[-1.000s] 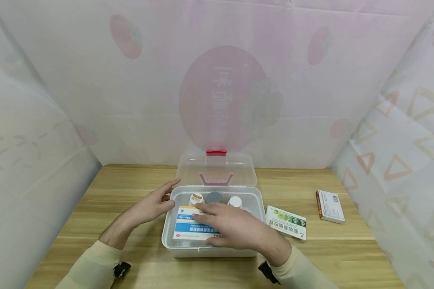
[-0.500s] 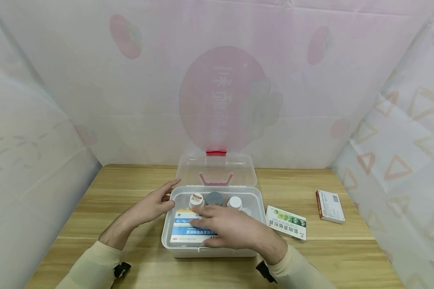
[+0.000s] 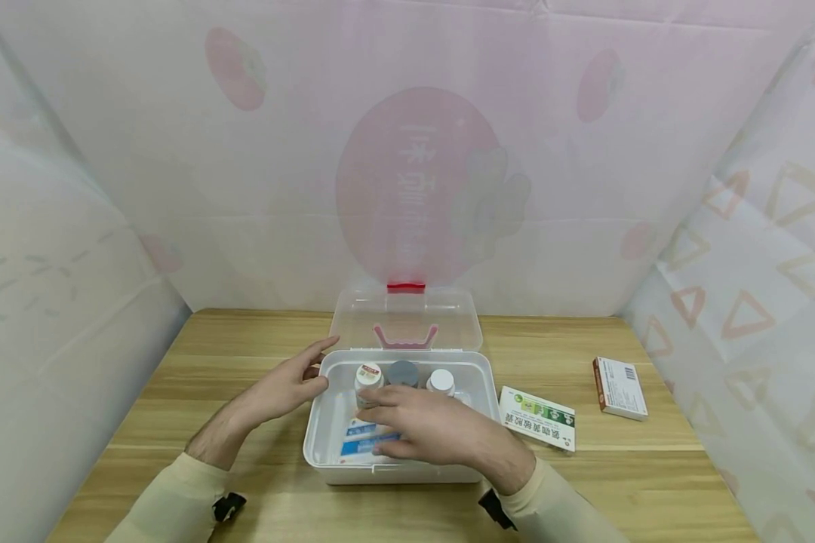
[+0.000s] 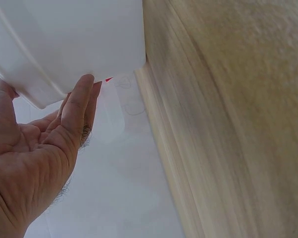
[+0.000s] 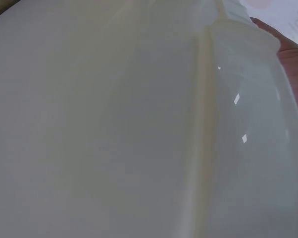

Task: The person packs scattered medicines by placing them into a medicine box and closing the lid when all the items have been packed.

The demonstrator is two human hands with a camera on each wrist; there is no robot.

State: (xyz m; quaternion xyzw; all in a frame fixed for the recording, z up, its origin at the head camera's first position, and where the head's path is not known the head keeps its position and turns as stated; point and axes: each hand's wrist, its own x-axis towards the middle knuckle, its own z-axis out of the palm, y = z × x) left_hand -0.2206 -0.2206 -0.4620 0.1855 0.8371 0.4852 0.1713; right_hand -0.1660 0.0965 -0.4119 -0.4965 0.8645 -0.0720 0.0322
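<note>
A clear plastic storage box (image 3: pixel 318 422) stands on the table with its lid hinged back. My left hand (image 3: pixel 287 387) rests its fingertips against the box's left side, thumb near the rim; the left wrist view shows the fingers extended along the wall. Inside the box, a blue-and-white medicine carton (image 3: pixel 370 443) lies low at the front, partly hidden beneath my right hand (image 3: pixel 435 426). That hand's fingers reach out over the carton and toward a white bottle (image 3: pixel 370 375) with a labelled cap. A grey-capped bottle (image 3: pixel 404 372) and a white-capped bottle (image 3: pixel 441 381) stand beside it.
The lid (image 3: pixel 360 317) with its pink handle (image 3: pixel 405 342) leans open behind the box. To the right lie a green-and-white medicine carton (image 3: pixel 538 419) and a white-and-brown carton (image 3: pixel 620 388) on the wooden table (image 3: pixel 244 332). Printed fabric walls surround it.
The blue-and-white carton has sunk deeper into the box and shifted right under my right hand, uncovering more of the bottles. My right hand has moved slightly left; the left hand stays put.
</note>
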